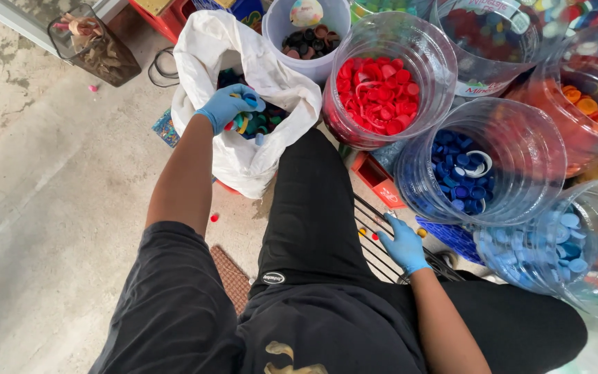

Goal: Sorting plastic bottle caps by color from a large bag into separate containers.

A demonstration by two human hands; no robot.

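I sit in black clothes with blue gloves on both hands. My left hand reaches into a white sack of mixed coloured bottle caps and its fingers are closed on a few caps. My right hand hangs low beside my right knee, fingers slightly apart, holding nothing that I can see, just below a clear jar of dark blue caps.
Clear jars ring me: red caps, light blue caps, orange caps. A white bucket of dark caps stands behind the sack. Bare concrete floor lies to the left, with a bin at the back.
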